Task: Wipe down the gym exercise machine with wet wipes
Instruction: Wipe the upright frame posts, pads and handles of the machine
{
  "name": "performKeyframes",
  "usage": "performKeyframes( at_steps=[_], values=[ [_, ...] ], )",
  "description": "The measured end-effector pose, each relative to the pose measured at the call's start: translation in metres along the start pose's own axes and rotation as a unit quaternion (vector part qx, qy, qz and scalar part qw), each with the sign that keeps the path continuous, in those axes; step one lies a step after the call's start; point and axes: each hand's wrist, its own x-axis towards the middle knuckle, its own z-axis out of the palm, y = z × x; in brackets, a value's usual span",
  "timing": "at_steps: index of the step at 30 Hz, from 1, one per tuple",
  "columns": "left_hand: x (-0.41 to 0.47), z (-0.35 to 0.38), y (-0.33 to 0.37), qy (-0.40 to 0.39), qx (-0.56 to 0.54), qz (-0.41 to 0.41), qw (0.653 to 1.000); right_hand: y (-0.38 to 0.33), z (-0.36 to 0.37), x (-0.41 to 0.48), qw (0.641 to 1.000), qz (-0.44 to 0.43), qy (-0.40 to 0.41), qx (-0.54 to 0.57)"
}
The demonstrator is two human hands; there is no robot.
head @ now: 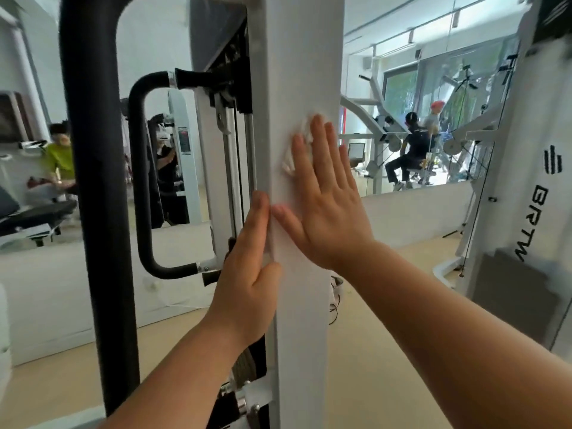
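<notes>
Right hand (325, 205): you press it flat, fingers straight, on a wet wipe (291, 159) against the white upright (303, 72).
Left hand (247, 274): flat, fingers straight, on the upright's edge, touching your right thumb.

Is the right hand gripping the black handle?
No, the right hand lies flat on the white post, pressing a wipe, away from the black handle.

"BRTW" on right white machine column (526, 181)

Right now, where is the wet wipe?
In the head view the wet wipe lies bunched against the white post at centre, pressed under the right hand; the left hand rests on the post's left edge just below.
</notes>
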Motion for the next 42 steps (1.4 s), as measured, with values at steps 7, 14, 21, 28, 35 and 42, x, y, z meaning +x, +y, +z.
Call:
performKeyframes(
  at_steps=[7, 14, 21, 28, 35, 42],
  values=[
    [-0.002, 0.003, -0.008, 0.001, -0.026, 0.008, 1.000, 0.005, 0.025, -0.100, 0.993, -0.070, -0.088, -0.033],
    [-0.001, 0.001, 0.003, 0.000, -0.129, -0.039, 0.991, 0.005, 0.000, 0.012, 0.999, 0.026, 0.003, -0.030],
    [-0.003, -0.007, 0.002, -0.015, -0.132, -0.031, 0.991, 0.015, -0.008, -0.029, 0.974, -0.184, -0.091, -0.099],
    [-0.012, 0.008, -0.010, 0.033, -0.011, -0.002, 0.999, 0.001, -0.045, 0.087, 0.951, -0.208, -0.067, -0.218],
    [-0.011, 0.001, -0.017, 0.015, 0.089, 0.037, 0.995, 0.018, -0.083, 0.140, 0.862, -0.343, -0.139, -0.346],
    [-0.008, -0.002, -0.026, 0.020, 0.119, 0.043, 0.992, -0.002, -0.066, 0.097, 0.857, -0.349, -0.190, -0.328]
  ],
)
